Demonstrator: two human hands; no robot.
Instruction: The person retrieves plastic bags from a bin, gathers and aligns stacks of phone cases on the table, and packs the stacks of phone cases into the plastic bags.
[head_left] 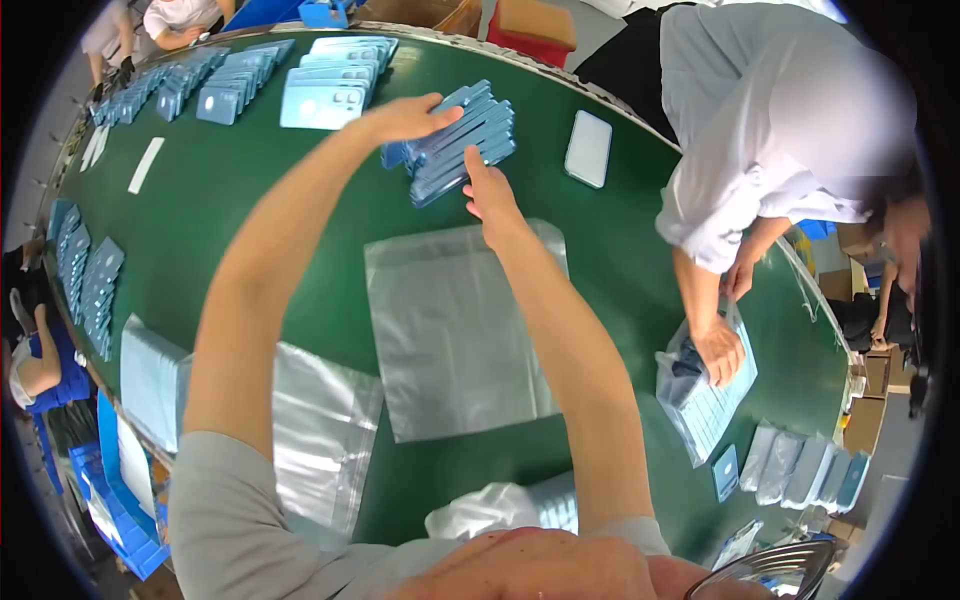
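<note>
At the far side of the green table, a loose stack of blue phone-shaped pieces (465, 140) lies between my hands. My left hand (410, 118) reaches over its left side with the fingers spread and the thumb on or just above the pieces. My right hand (490, 195) is at the stack's lower right edge, fingers apart, thumb pointing up against or close to it. Below my hands a clear plastic bag (455, 340) lies flat. A single white-faced phone-shaped piece (588, 149) lies to the right of the stack.
Rows of blue pieces (325, 95) line the far left edge. Another clear bag (325, 430) lies by my left arm. On the right, a co-worker (760, 110) handles a filled bag (715, 400), near several wrapped stacks (805, 468). White strips (147, 165) lie at left.
</note>
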